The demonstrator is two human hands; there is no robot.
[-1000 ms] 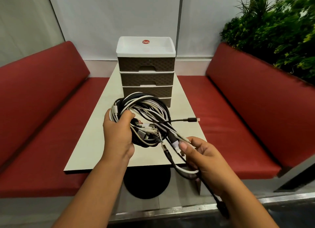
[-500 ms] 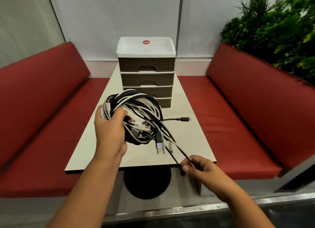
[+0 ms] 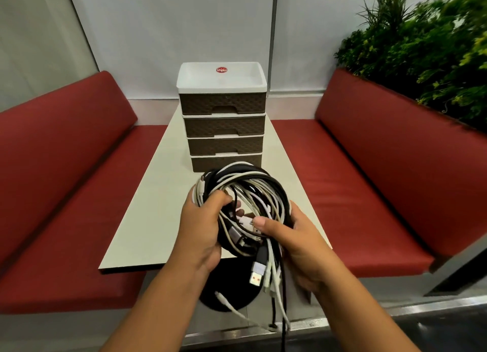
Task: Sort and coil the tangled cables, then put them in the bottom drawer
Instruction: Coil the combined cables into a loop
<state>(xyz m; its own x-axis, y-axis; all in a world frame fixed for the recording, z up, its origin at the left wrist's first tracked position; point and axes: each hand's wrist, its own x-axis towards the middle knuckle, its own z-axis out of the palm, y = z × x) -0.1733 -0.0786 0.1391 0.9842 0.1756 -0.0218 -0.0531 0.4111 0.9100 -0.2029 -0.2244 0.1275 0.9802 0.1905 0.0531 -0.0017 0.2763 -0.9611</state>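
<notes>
A tangled bundle of black and white cables (image 3: 253, 191) hangs in the air above the near end of the white table (image 3: 147, 220). My left hand (image 3: 203, 225) grips the bundle's left side, fingers curled round the loops. My right hand (image 3: 295, 235) holds its right side, thumb lying across the plugs in the middle. Several loose ends, among them a USB plug (image 3: 257, 274), dangle below the table edge. Behind the bundle stands a brown-and-white drawer unit (image 3: 222, 114); all drawers are closed and the bottom drawer (image 3: 208, 163) is partly hidden by the cables.
Red padded benches (image 3: 369, 193) flank the table on both sides. Green plants (image 3: 427, 48) rise behind the right bench back. The table's black round base (image 3: 224, 296) shows beneath the near edge. A metal floor strip runs along the bottom.
My right hand let go of the black strand it was pulling down to the right and came up onto the bundle's right side. The bundle moved toward the centre.
</notes>
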